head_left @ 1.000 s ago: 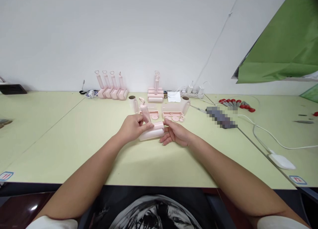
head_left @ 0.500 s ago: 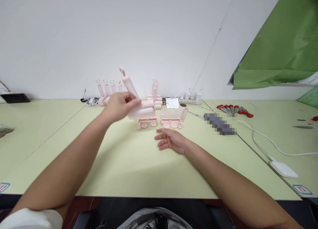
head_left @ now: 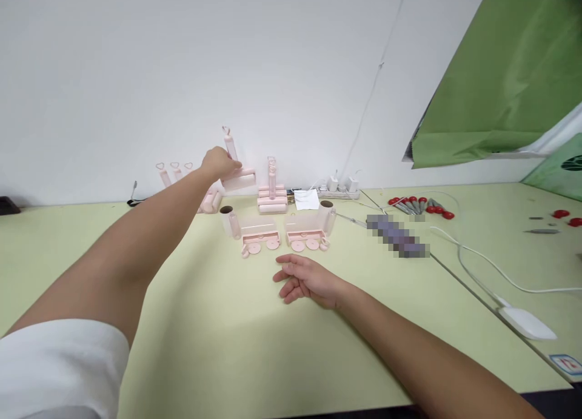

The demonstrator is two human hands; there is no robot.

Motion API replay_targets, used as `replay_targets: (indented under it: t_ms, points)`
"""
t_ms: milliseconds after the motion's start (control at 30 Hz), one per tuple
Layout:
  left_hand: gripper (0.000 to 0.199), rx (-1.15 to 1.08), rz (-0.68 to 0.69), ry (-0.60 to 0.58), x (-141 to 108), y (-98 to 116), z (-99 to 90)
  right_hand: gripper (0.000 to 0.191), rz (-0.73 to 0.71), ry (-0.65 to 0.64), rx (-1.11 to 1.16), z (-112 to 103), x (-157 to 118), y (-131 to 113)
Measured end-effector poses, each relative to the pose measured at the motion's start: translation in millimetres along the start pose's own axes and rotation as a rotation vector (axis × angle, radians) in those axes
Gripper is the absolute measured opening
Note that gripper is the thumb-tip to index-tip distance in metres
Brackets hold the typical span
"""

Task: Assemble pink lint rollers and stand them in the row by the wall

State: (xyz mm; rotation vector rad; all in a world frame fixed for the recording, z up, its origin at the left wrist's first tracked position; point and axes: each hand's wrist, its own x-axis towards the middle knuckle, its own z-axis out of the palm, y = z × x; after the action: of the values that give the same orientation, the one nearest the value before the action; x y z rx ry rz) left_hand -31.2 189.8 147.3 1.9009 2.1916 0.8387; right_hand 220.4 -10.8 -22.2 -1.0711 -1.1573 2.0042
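My left hand (head_left: 220, 163) is raised near the wall, its fingers closed around the handle of a pink lint roller (head_left: 240, 180). The handle ends in a heart-shaped loop and points up, the roller head below. Palm partly turned up, my right hand (head_left: 308, 281) rests over the table with fingers apart and nothing in them. Just beyond it lie two sets of pink parts: a left tray-like housing (head_left: 261, 237) and a right housing (head_left: 307, 235), each with round discs. Beside them stand a left roll (head_left: 226, 219) and a right roll (head_left: 326, 211) with brown cores.
Several assembled lint rollers (head_left: 273, 194) stand by the wall, more at the left behind my forearm. A power strip (head_left: 339, 193) with plugs and a white paper (head_left: 307, 199) lie at the back. Red-handled tools (head_left: 411, 204) and a white cable (head_left: 495, 270) are on the right.
My left hand has carried the lint roller farther back toward the wall, uncovering the left parts and roll. My right hand stays open in nearly the same place. The view has shifted.
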Motion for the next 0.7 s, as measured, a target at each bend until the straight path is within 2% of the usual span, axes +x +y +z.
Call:
replay_targets:
  t_ms: [133,333,500,700]
  points:
    - [0.029,0.115,-0.022,-0.074,23.4,-14.6,30.8,0.048,0.03,0.01,-0.023,5.3,-3.0,-2.9]
    - [0.029,0.154,-0.044,-0.135,44.7,-31.1,63.0,0.048,0.055,0.006,-0.02,3.6,-4.0,-1.1]
    - [0.033,0.155,-0.041,-0.152,53.5,-40.9,82.0,0.049,0.07,0.009,-0.02,2.7,-4.0,2.2]
    - [0.033,0.179,-0.047,-0.201,65.0,-44.7,95.0,0.046,0.082,0.026,-0.02,3.8,-4.8,3.3]
